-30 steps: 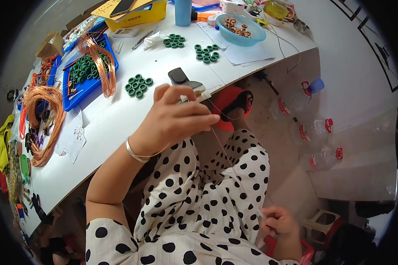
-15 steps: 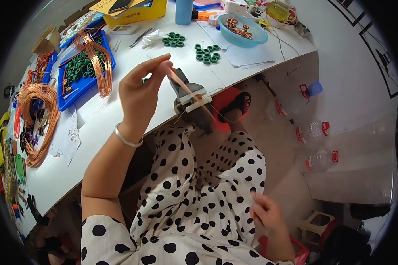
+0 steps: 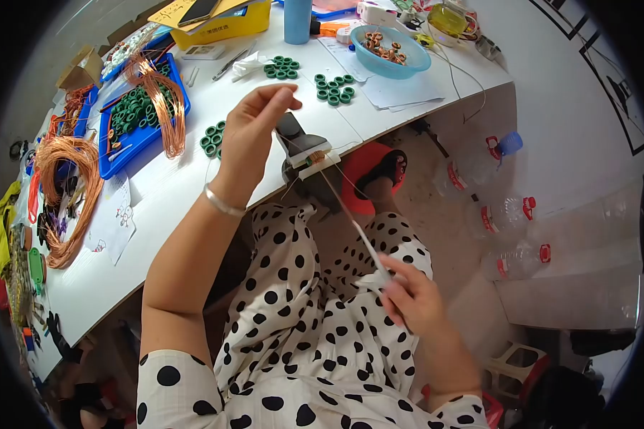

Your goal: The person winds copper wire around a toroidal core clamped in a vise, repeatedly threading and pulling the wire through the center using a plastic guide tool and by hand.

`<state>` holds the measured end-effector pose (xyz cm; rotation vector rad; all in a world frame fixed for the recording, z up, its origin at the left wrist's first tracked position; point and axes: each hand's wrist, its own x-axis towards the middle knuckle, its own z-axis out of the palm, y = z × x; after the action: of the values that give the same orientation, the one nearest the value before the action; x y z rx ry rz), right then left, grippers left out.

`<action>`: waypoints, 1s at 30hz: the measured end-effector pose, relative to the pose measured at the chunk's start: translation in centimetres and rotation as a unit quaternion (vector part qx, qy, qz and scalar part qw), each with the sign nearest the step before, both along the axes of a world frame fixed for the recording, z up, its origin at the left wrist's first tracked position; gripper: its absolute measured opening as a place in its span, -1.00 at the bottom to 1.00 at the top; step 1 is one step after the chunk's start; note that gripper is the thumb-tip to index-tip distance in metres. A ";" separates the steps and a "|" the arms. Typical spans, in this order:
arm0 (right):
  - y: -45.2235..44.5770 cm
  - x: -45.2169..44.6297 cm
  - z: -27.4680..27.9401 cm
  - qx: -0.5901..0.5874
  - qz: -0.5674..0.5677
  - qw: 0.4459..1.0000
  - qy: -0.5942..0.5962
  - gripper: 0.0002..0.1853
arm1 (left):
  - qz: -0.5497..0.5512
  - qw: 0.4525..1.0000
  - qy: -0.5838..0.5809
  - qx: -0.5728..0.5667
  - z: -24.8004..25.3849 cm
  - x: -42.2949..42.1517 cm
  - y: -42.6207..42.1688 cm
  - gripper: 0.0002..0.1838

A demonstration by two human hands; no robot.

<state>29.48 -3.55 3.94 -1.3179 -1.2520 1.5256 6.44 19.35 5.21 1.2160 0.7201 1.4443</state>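
Observation:
My left hand (image 3: 254, 132) is over the table edge, thumb and forefinger pinched together; what they hold, if anything, does not show. From beside it a thin wire runs to a small green ring wound with copper wire (image 3: 315, 159), held between the pale jaws of a dark bench vise (image 3: 300, 139). My right hand (image 3: 411, 293), over my lap, is closed around a slim pale rod-shaped tool (image 3: 368, 247), slightly blurred. A taut copper-coloured strand (image 3: 334, 191) stretches between the tool's tip and the ring.
Green rings (image 3: 334, 90) lie in groups on the white table (image 3: 172, 207). A blue tray (image 3: 107, 168) holds more, with copper wire bundles (image 3: 71, 143) nearby. A light-blue bowl (image 3: 390, 68) contains copper-wound rings. Plastic bottles (image 3: 511, 214) stand on the floor at right.
My right hand has moved up and left, and the pale tool now shows in it, joined to the strand. My left hand has shifted slightly right, uncovering green rings on the table.

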 end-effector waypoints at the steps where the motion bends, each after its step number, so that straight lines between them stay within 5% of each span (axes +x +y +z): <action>1: -2.6 1.7 -0.4 -0.003 0.005 1.000 -0.003 -0.55 | -0.001 1.000 -0.001 -0.002 0.2 -0.2 -1.0 -0.74; 3: -9.5 5.4 -0.2 -0.143 0.026 0.989 -0.003 -0.60 | -0.026 0.963 0.164 0.211 0.7 -0.6 -3.8 -0.78; 5: -14.2 8.7 0.1 -0.186 0.011 0.957 0.222 -0.67 | -0.033 0.919 0.242 0.310 0.7 -1.0 -5.6 -0.79; 6: -13.9 8.5 0.1 -0.188 0.010 0.957 0.222 -0.67 | 0.013 0.863 0.317 0.393 0.7 -1.1 -6.2 -0.79; 8: -12.3 8.1 0.1 -0.008 0.227 0.950 0.216 -0.68 | 0.107 0.706 0.446 0.540 0.7 -1.2 -6.7 -0.78; 9: -12.0 8.1 -0.1 0.082 0.332 0.917 0.206 -0.68 | 0.108 0.707 0.446 0.538 0.6 -1.3 -6.8 -0.78; 11: -10.8 7.7 -1.7 -0.031 0.263 0.948 0.176 -0.63 | 0.180 0.745 0.403 0.500 0.4 -1.8 -6.6 -0.77; 13: -7.4 4.9 -2.1 -0.144 0.037 0.987 0.052 -0.60 | 0.216 0.761 0.381 0.479 0.2 -2.0 -5.7 -0.76; 15: -1.2 1.6 -2.0 -0.039 0.002 0.995 -0.097 -0.57 | 0.201 0.946 0.167 0.193 -0.1 -1.9 -3.1 -0.77; 20: 8.7 -4.1 1.5 0.039 -0.019 0.999 -0.026 -0.57 | 0.133 0.934 0.315 0.101 -1.9 -0.8 1.1 -0.77; 23: 9.2 -4.9 2.6 0.011 0.002 1.000 0.006 -0.57 | 0.069 0.985 0.160 -0.001 -1.7 0.5 1.9 -0.76; 28: 1.1 -1.3 1.2 -0.005 -0.007 1.000 -0.002 -0.53 | 0.037 0.995 0.091 0.026 0.5 0.2 -2.2 -0.78; 30: -3.7 0.9 0.5 -0.026 -0.022 0.999 0.024 -0.57 | 0.045 0.867 0.300 0.395 0.5 -0.8 -3.4 -0.79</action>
<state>30.34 -7.29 4.40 -1.3249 -1.1531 1.5585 5.65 15.98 5.74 2.3673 0.5922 1.4863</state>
